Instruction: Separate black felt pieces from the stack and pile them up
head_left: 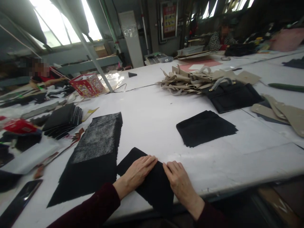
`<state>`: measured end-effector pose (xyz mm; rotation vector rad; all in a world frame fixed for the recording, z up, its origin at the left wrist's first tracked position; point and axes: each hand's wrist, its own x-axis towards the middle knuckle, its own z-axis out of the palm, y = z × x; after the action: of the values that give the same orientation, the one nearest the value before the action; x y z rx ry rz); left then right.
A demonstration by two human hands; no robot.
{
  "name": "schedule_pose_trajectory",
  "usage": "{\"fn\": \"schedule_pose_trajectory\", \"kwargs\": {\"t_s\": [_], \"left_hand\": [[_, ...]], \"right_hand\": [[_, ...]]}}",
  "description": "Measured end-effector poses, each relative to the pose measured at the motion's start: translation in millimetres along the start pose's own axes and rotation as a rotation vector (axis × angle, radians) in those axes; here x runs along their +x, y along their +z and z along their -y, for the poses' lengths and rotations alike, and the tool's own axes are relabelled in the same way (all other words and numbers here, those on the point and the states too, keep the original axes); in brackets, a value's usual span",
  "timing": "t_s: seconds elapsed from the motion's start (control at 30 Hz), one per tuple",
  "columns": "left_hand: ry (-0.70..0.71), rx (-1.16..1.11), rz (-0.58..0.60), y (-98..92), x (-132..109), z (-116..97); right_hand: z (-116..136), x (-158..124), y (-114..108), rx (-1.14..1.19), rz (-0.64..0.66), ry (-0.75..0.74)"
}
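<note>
A black fabric piece (154, 183) lies at the front of the white table, its lower end reaching the table edge. My left hand (140, 169) rests on its upper part, fingers together and pressed on the cloth. At its right edge, my right hand (178, 179) has its fingers closed on the border. To the left is a stack of black fabric (92, 174) with a grey speckled piece (98, 136) at its upper part. Another black fabric pile (205, 128) lies to the right, apart from my hands.
Beige pieces (190, 79) and a black bag (235, 95) lie farther back. A phone (21, 201) is at front left. A slanted pole (87, 47) stands beside a red box (86, 85). Two people sit across the room.
</note>
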<state>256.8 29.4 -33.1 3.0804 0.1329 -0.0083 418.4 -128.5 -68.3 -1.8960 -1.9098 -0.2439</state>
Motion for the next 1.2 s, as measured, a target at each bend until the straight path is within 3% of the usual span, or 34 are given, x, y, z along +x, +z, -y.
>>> {"fn": "schedule_pose_trajectory", "kwargs": {"t_s": [0.17, 0.37, 0.63, 0.87, 1.2], "left_hand": [[0.033, 0.002, -0.004, 8.8, -2.2, 5.2], [0.066, 0.025, 0.055, 5.5, 0.7, 9.6], [-0.023, 0.107, 0.097, 2.7, 7.6, -8.8], [0.056, 0.085, 0.02, 7.0, 9.2, -13.2], [0.056, 0.096, 0.064, 7.2, 11.7, -17.1]], "right_hand": [[0.3, -1.5, -5.3, -0.005, 0.025, 0.029], [0.3, -2.4, -9.3, -0.001, 0.054, 0.048], [0.3, -4.7, -11.5, 0.001, 0.074, 0.054], [1.5, -8.5, -14.8, -0.02, 0.052, 0.058], [1.9, -17.0, -15.6, 0.004, -0.004, 0.121]]}}
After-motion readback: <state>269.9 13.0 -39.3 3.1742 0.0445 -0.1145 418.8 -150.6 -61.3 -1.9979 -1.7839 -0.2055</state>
